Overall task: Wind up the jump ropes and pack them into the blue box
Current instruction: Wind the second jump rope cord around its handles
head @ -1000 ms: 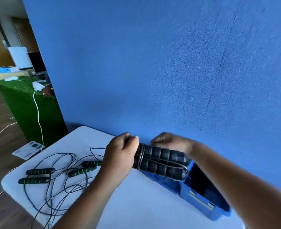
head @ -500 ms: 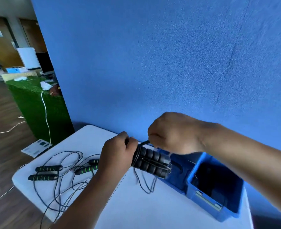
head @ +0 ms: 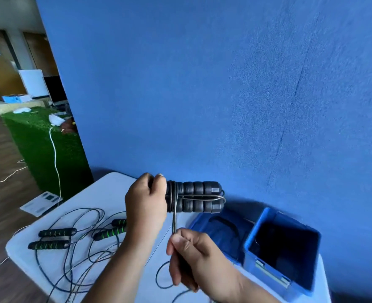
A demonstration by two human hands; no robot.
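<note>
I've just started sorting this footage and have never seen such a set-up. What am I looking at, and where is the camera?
No machine here: a person works with two bare hands, and the single camera sits on their head, looking forward and down. The left hand grips a pair of black ribbed foam handles, held side by side above the white table. The right hand pinches the thin black cord that runs down from loops round those handles, so winding seems under way. On the table's left lie two more jump ropes with green-striped black handles, cords loose and tangled. On the right stands the open blue plastic box, its lid lying open beside it.
</note>
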